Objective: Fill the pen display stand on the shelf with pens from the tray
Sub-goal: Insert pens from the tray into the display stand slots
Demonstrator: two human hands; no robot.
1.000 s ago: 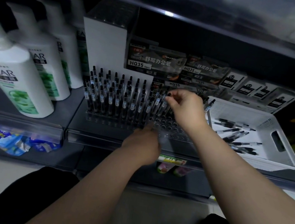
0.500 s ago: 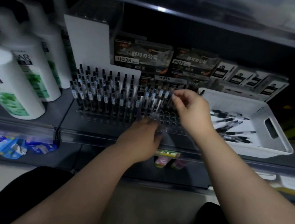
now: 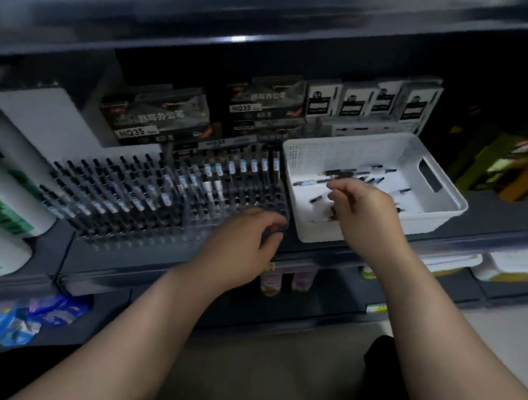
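Her left hand [image 3: 242, 244] rests curled on the pen display stand [image 3: 167, 200]; the right hand [image 3: 361, 210] hovers over the white tray [image 3: 438, 207], fingers pinched, seemingly empty.

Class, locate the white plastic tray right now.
In the head view, the white perforated plastic tray sits right of centre on the dark shelf, beside the clear pen display stand, under the right hand.

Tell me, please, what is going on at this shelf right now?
A person is restocking a pen display stand, already mostly full. The left hand rests at its front right corner, by the empty holes. The right hand reaches over the white tray, where loose pens remain.
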